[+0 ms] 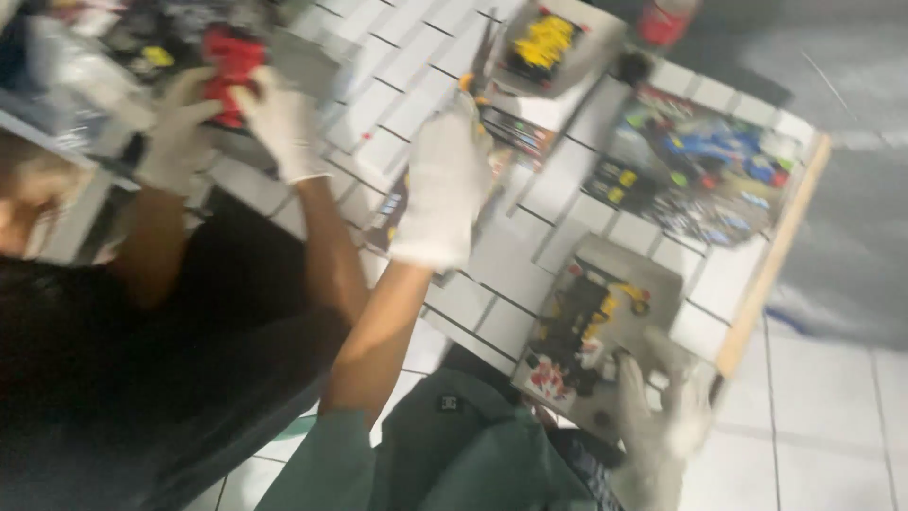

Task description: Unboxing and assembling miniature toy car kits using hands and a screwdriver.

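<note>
My left hand (443, 194), in a white glove, reaches out over the white tiled table (558, 189). It rests above a dark flat package (515, 132), and motion blur hides whether the fingers hold anything. A small orange-tipped thing (466, 83) shows just past its fingertips. My right hand (662, 412), also gloved, grips the near corner of a grey tray (653, 274). The tray holds yellow, black and red toy pieces (586, 322).
A second person in black (189, 322) at the left holds a red object (232, 61) in two white-gloved hands. Another grey tray with yellow pieces (544, 43) and a colourful printed box (705, 166) lie farther out. The table's wooden edge (771, 265) borders a tiled floor.
</note>
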